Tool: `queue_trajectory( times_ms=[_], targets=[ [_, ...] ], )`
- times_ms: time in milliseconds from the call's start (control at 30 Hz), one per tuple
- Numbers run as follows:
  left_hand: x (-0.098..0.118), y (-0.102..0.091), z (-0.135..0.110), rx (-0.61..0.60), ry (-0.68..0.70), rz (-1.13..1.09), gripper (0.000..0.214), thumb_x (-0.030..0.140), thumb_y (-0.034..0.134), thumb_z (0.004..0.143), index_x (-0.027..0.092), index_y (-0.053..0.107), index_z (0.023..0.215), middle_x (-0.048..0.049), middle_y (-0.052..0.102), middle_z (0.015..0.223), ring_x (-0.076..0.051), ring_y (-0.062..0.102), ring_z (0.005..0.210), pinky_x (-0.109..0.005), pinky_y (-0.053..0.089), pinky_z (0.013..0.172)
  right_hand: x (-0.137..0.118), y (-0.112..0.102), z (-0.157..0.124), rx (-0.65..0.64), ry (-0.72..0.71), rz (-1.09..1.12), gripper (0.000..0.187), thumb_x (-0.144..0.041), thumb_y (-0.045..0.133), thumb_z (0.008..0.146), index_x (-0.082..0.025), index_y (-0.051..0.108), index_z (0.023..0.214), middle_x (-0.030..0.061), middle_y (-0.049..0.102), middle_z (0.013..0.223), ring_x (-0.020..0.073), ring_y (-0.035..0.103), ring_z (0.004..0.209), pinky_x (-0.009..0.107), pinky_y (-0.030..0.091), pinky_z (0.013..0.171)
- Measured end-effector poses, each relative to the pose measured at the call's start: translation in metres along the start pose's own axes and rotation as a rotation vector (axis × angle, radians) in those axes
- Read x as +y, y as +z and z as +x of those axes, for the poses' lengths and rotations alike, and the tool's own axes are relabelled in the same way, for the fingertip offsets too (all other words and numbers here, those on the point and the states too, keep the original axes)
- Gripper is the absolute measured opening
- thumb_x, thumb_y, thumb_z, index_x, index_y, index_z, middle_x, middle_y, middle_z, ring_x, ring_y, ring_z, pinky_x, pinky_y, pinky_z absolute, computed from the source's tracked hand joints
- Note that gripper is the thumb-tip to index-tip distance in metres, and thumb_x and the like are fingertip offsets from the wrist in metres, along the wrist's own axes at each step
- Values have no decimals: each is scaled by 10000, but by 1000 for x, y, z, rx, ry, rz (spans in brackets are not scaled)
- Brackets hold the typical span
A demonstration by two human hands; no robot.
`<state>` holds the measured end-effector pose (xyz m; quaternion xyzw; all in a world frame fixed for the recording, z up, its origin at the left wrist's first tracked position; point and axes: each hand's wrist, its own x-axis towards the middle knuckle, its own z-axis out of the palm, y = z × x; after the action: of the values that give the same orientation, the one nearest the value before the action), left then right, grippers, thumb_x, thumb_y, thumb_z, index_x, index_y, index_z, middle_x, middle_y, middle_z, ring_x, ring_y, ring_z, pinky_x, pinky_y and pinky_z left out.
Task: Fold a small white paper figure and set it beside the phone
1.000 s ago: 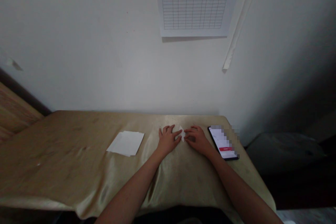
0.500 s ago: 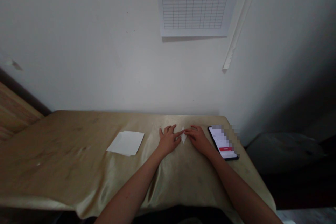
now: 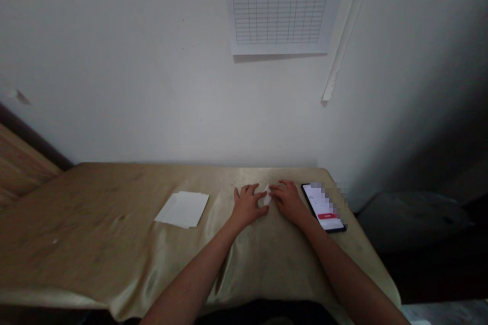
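Note:
A small piece of folded white paper, roughly diamond-shaped, lies flat on the cloth between my two hands. My left hand rests at its left side with fingers spread; the index fingertip touches the paper's edge and the thumb points toward its lower tip. From the right, my right hand reaches over with fingers stretched out, and its fingertips rest at the paper's right edge. The finer folds are too small to make out.
A stack of white paper sheets lies to the left. A smartphone with a lit screen is right of my right hand. The gold tablecloth has wrinkles. Behind stands a white wall with a printed table sheet.
My left thumb has spread away from the index finger toward the paper's lower tip. The left index finger has drawn back slightly to the left, uncovering more of the paper.

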<state>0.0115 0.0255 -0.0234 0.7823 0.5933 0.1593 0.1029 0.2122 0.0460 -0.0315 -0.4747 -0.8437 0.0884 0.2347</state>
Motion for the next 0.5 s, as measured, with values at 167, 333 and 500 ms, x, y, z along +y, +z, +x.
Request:
queue_trajectory(
  times_ms=[167,333,500],
  targets=[
    [-4,-2,1,-16,16,3,496,313,656,853,448,607,1328,-31,443,1541,-344,333,1419,-727,90,1154,-1,-2,-1,12,-16,27,359,-88,494,900,-267,723,1111,25,670,1305,241,413,1364,550,161,1197],
    [-10,-6,3,46,-3,0,401,218,612,876,439,698,1200,-9,467,1517,-297,359,1397,-686,108,1171,-7,-5,-1,12,-9,9,293,-149,539,915,-271,726,1104,27,717,1165,254,463,1280,537,150,1194],
    [-12,-7,4,44,-14,-12,316,254,631,880,419,733,1129,-2,522,1469,-294,388,1375,-688,116,1170,-11,-5,0,25,-4,-40,314,-258,594,932,-275,686,1232,68,697,1179,287,460,1255,546,186,1172]
  ],
)
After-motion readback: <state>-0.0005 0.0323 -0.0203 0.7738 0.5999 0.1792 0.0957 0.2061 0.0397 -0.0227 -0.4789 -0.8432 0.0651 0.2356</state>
